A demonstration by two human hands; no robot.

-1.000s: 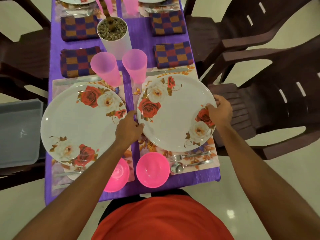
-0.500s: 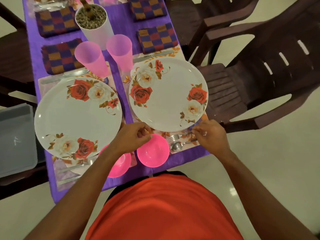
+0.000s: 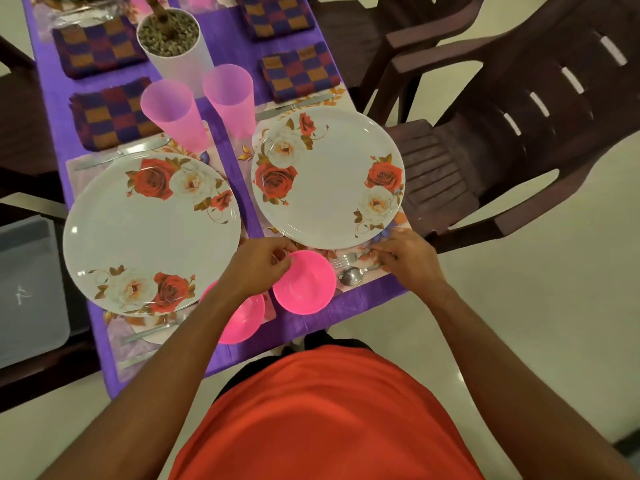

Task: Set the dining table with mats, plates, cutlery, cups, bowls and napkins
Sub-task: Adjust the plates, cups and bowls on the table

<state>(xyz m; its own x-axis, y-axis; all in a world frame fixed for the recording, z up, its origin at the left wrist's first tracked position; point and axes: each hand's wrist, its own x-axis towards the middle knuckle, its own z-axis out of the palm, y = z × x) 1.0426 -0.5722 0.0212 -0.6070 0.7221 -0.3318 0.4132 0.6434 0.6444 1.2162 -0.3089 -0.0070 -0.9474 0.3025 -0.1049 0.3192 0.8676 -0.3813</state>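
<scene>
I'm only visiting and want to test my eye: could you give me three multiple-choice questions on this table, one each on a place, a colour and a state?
1. Where does the fork lie? A. On the left plate B. Beside the spoon, near the right plate C. In a cup
2. What colour are the right bowl and left bowl? A. Pink B. Green C. White
3. The right plate is: A. Upside down B. Heaped with food C. Empty
Answers: 1 B, fork and spoon lie side by side; 2 A, both are bright pink; 3 C, only its printed roses show.
</scene>
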